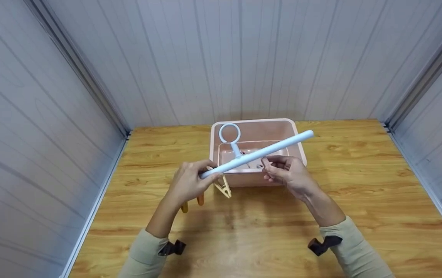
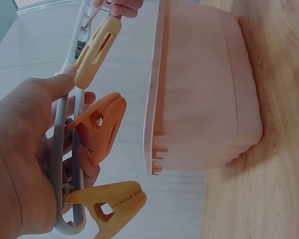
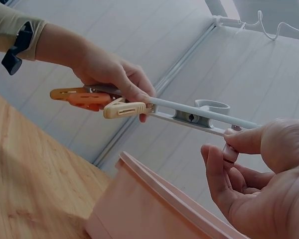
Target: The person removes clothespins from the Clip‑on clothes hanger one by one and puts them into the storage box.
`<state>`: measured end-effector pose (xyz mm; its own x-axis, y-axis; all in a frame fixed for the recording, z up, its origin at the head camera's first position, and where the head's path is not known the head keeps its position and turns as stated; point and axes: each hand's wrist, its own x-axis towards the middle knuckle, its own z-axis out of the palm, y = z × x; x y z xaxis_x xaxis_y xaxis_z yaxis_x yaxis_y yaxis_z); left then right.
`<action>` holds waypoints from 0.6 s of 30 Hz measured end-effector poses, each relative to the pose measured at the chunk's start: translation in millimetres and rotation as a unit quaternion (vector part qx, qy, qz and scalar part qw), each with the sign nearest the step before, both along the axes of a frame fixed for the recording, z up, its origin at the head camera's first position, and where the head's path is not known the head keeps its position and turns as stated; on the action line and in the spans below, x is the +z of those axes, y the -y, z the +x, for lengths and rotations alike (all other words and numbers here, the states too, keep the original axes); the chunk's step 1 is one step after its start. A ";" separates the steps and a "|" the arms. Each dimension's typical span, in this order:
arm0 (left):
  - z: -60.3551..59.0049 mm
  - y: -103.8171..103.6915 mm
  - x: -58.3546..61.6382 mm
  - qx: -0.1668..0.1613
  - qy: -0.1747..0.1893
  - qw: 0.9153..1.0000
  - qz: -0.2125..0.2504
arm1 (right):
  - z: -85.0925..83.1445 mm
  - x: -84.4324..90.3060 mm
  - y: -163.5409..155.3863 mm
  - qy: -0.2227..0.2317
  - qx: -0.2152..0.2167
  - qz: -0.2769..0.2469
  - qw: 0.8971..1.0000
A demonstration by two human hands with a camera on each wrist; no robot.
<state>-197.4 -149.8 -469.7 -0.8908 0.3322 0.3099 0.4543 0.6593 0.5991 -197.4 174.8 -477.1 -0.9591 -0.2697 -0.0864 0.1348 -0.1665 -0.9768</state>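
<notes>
the left hand point(image 1: 187, 184) is curled round one end of a pale blue hanger bar point(image 1: 257, 153), which slants from there toward 2 o'clock, held above the near wall of a pink bin point(image 1: 296, 129) on the wooden table point(image 1: 379, 200). three clips hang from the held end: a yellow clip point(image 2: 96, 52), an orange clip point(image 2: 100, 127) and a second orange clip point(image 2: 112, 204). the right hand point(image 1: 288, 173), at 3 o'clock of the left, pinches a small pinkish clip point(image 3: 230, 151) under the bar's middle, just beside the bar's ring point(image 1: 229, 133).
</notes>
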 end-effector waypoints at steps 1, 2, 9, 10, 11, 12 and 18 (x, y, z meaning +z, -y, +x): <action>0.5 -0.7 0.2 0.005 -0.004 1.000 -0.006 | -0.7 -0.4 -0.1 -0.003 -0.002 0.007 1.000; 1.1 -1.5 0.4 0.010 -0.008 1.000 -0.011 | -1.2 -0.7 -0.3 -0.008 -0.003 0.013 1.000; 5.2 -5.6 2.7 0.031 -0.026 0.999 -0.034 | -3.4 -3.2 -2.5 -0.022 -0.006 0.041 0.999; 5.4 -6.0 2.6 0.033 -0.025 0.998 -0.036 | -3.8 -3.7 -2.8 -0.023 -0.006 0.042 0.999; 5.5 -6.2 2.2 0.034 -0.022 0.998 -0.037 | -4.3 -4.4 -2.9 -0.025 -0.008 0.045 0.999; 5.7 -6.4 1.9 0.034 -0.020 0.999 -0.038 | -4.9 -5.1 -2.9 -0.028 -0.009 0.048 0.998; 6.4 -6.8 -0.4 0.036 -0.007 0.999 -0.038 | -6.6 -7.4 -1.3 -0.054 -0.029 0.081 0.995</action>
